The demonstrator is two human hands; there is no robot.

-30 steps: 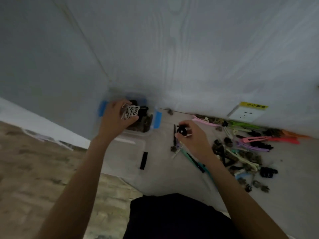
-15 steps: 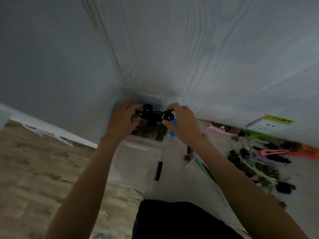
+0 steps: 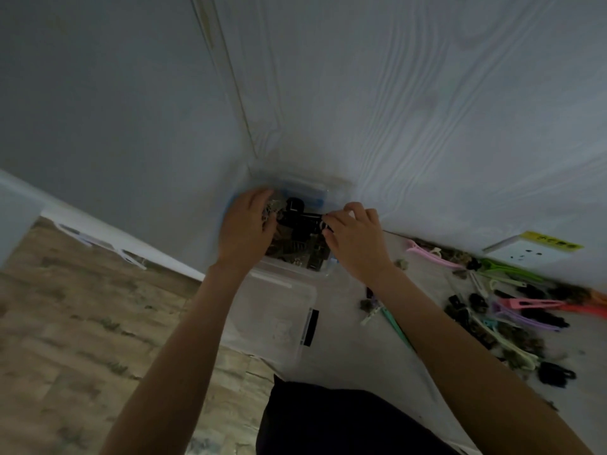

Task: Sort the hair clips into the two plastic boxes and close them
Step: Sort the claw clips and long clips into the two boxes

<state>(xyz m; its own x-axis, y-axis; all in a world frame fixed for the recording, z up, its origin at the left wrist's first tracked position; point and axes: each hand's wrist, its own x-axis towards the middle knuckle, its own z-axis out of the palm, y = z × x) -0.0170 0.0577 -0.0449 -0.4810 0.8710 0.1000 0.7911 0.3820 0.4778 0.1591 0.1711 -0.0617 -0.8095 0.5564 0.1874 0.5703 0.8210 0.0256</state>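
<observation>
Head-camera view: a black hair clip is pinched at its right end by the right hand and is held over the far plastic box, which is already heaped with dark clips. The left hand is curled round a pale clip at the box's left edge. A nearer clear box stands just in front. Unsorted clips are scattered at the right. Spillage over the rim is judged likely, since the heap is high.
</observation>
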